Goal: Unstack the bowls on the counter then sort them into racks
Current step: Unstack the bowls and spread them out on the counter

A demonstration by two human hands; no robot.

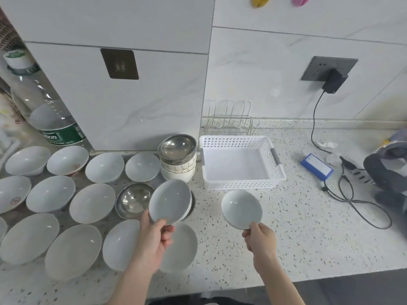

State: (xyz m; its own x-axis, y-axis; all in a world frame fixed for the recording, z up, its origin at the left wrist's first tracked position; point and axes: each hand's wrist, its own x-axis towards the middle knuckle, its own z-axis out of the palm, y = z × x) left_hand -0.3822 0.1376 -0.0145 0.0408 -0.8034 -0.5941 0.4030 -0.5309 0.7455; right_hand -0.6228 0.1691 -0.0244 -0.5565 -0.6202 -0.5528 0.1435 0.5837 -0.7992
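Note:
My left hand grips the near rim of a white bowl, tilted above the counter, with what looks like a second bowl nested under it. My right hand pinches the near rim of another white bowl, held above the counter in front of the white perforated basket. Several white bowls lie spread singly over the left counter, with a steel bowl among them. Behind them stands a short stack of white bowls topped by a steel bowl. A wire rack stands against the wall behind the basket.
A big water bottle stands at the far left. To the right lie a blue battery pack, black cables running to a plugged-in wall charger, and a grey device. The counter's front edge runs close below my hands.

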